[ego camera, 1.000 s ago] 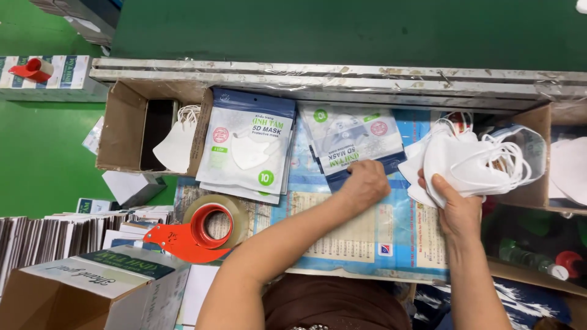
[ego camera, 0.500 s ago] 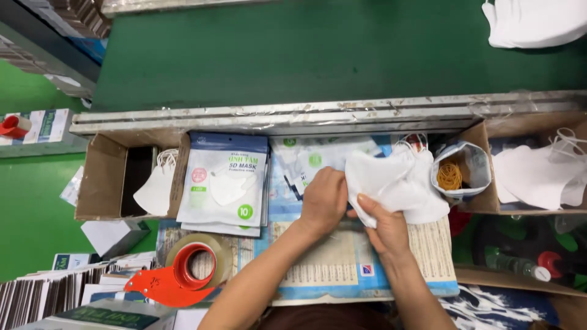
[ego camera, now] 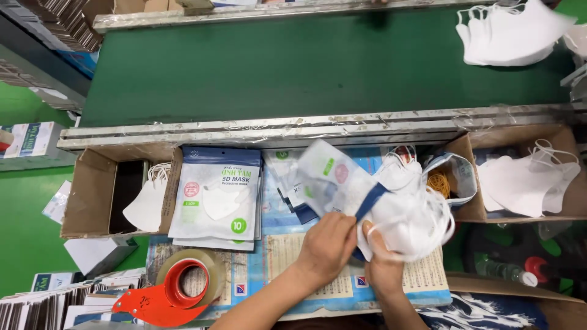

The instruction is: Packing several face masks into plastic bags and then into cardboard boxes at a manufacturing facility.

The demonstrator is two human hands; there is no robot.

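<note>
Hands (ego camera: 354, 253) w/ soft masks (ego camera: 409, 220), glossy pouch (ego camera: 333, 177)

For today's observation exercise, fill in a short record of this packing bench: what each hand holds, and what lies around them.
left hand: holds an open white-and-blue plastic mask pouch
right hand: grips a bundle of white fabric face masks at the pouch mouth
left of hands: stack of filled white mask pouches; red tape dispenser
right: cardboard box of loose masks
behind: green conveyor belt

At lower centre, the left hand (ego camera: 327, 247) grips a clear mask pouch (ego camera: 333, 177) while the right hand (ego camera: 382, 266) holds a bundle of white masks (ego camera: 406, 214) at its mouth. A stack of filled pouches (ego camera: 214, 198) lies centre left, with a red tape dispenser (ego camera: 168, 293) at lower left.
</note>
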